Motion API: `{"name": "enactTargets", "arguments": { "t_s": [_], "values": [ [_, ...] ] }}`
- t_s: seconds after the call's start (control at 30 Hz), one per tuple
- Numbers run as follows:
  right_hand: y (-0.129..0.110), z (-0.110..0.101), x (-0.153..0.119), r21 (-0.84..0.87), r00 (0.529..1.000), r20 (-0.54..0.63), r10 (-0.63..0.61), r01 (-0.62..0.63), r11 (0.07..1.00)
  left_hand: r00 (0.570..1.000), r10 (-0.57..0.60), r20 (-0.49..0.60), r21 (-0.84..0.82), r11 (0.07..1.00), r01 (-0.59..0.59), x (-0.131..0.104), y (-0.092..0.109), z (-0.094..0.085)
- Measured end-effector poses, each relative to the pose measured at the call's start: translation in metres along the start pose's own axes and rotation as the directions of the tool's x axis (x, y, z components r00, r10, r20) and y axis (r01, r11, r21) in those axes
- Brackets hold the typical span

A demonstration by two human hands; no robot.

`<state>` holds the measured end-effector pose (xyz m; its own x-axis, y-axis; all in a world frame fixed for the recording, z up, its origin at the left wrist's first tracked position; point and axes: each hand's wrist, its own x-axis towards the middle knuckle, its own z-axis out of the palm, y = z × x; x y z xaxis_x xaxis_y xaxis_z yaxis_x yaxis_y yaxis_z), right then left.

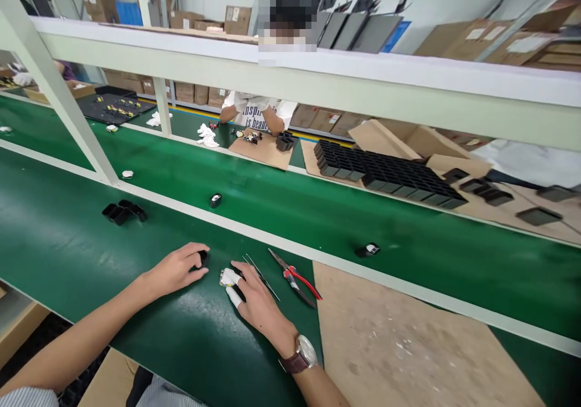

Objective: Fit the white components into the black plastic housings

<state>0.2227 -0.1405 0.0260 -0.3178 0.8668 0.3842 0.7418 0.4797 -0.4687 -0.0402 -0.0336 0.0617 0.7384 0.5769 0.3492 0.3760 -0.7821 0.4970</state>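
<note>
My left hand (175, 269) is closed around a small black plastic case (202, 257), partly hidden by the fingers, above the green bench (181, 340). A short gap to its right, my right hand (262, 304) pinches a small white part with a bit of yellow (223, 277) between thumb and finger, both in white finger cots. What exactly the part is stays too small to tell. Tweezers (267, 281) lie just beyond that hand, and red-and-black-handled pliers (293, 277) rest to their right. Several black cases (123, 212) stand together at the left.
Beyond a pale rail runs a green conveyor belt (272, 210) carrying a black case with a white insert (215, 200), another one (370, 249) and small white parts. A cardboard sheet (408, 346) covers the right. Rows of black cases (385, 174) stand opposite, near a co-worker (258, 113).
</note>
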Motion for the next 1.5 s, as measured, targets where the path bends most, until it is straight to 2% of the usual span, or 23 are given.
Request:
{"name": "enactTargets", "arguments": {
  "t_s": [0.07,0.13,0.3,0.5,0.63,0.73,0.9,1.03,1.13,1.2,1.33,1.5],
  "values": [
    [0.000,0.002,-0.004,0.004,1.000,-0.014,-0.013,0.013,1.000,0.997,-0.010,0.075,-0.017,1.000,0.011,0.012,0.001,0.015],
    [-0.001,0.004,-0.008,0.011,0.999,-0.043,0.011,-0.010,1.000,0.988,-0.074,0.134,-0.044,0.996,0.081,0.018,0.001,0.023],
    [0.002,0.007,-0.016,-0.020,0.993,-0.109,0.055,-0.057,0.998,0.962,-0.225,0.156,-0.149,0.957,0.248,0.011,-0.007,0.026],
    [-0.007,0.000,-0.008,0.025,0.967,-0.243,0.074,-0.070,0.997,0.960,-0.219,0.175,-0.272,0.926,0.261,0.003,-0.005,0.032],
    [-0.015,-0.006,-0.005,0.052,0.941,-0.311,0.130,-0.120,0.991,0.958,-0.227,0.178,-0.207,0.943,0.261,0.006,0.001,0.039],
    [-0.013,-0.007,-0.006,0.005,0.947,-0.291,0.138,-0.143,0.990,0.965,-0.200,0.171,-0.147,0.963,0.226,0.005,0.002,0.036],
    [-0.006,-0.009,-0.013,-0.080,0.973,-0.170,0.154,-0.170,0.982,0.970,-0.118,0.215,-0.216,0.962,0.165,0.004,0.002,0.020],
    [-0.004,-0.009,-0.016,-0.115,0.987,-0.065,0.146,-0.153,0.982,0.955,-0.097,0.282,-0.217,0.962,0.162,0.005,0.004,0.017],
    [-0.004,-0.006,-0.015,-0.103,0.986,-0.087,0.143,-0.152,0.983,0.938,-0.084,0.337,-0.205,0.966,0.160,0.006,0.004,0.021],
    [-0.007,-0.004,-0.013,-0.065,0.975,-0.159,0.157,-0.169,0.984,0.946,-0.083,0.313,-0.216,0.964,0.156,0.005,0.003,0.026],
    [-0.020,-0.006,-0.008,0.033,0.945,-0.287,0.156,-0.153,0.988,0.986,-0.017,0.164,-0.221,0.974,0.054,0.004,0.000,0.035],
    [-0.033,-0.007,-0.007,0.021,0.948,-0.315,0.053,-0.048,0.999,0.996,0.048,0.078,-0.137,0.990,-0.037,0.004,0.004,0.039]
  ]
}}
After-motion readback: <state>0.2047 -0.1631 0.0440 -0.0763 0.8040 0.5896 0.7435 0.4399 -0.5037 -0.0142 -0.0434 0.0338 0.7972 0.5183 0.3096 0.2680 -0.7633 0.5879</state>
